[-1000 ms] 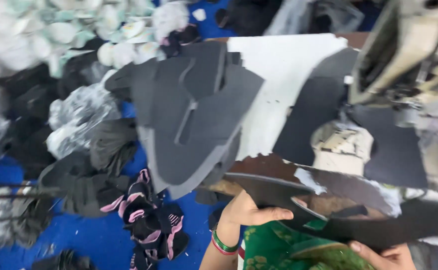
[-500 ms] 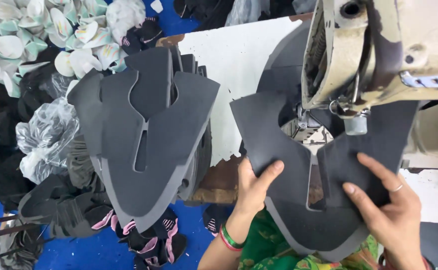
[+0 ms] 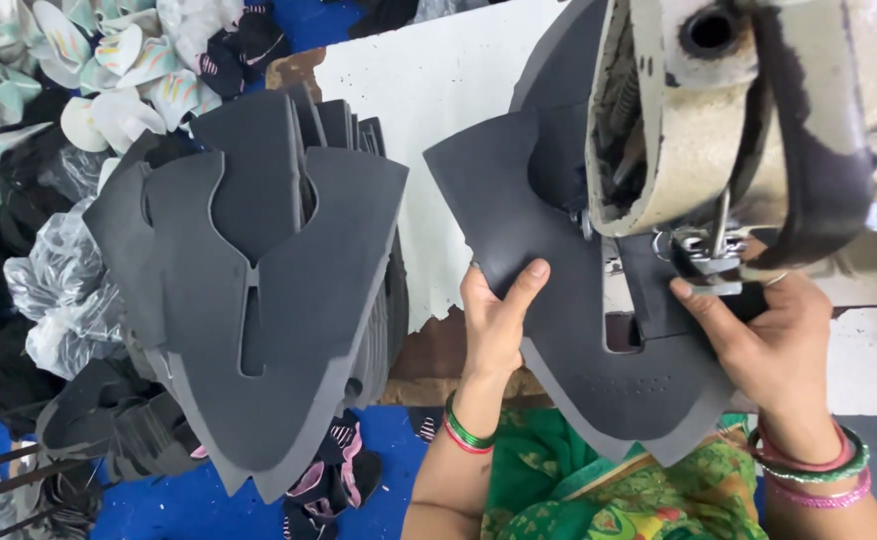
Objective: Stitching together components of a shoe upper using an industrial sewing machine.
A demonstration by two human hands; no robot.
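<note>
No real container in view; a clear plastic bag at left of frame, crumpled, contents not readable. Loose pale shoe pieces heaped upper left, dark scraps on the blue floor below.

Left hand grips the dark grey cut shoe upper at its left wing, thumb on top, fingers closed under the edge. Right hand presses flat on the piece's right wing, fingers stretched out, not clamped round anything. The upper lies centre-right of frame on the counter, its notch up under the presser foot of the sewing machine.

Versus half a second ago: piece pushed up and further under the machine head, right hand shifted up close to the foot, left hand higher on the wing.

Stack of matching grey uppers sits centre-left, overhanging the counter's near edge, just beside the left hand with a narrow gap. Machine head crowds upper right; open white counter top only between stack and piece.
</note>
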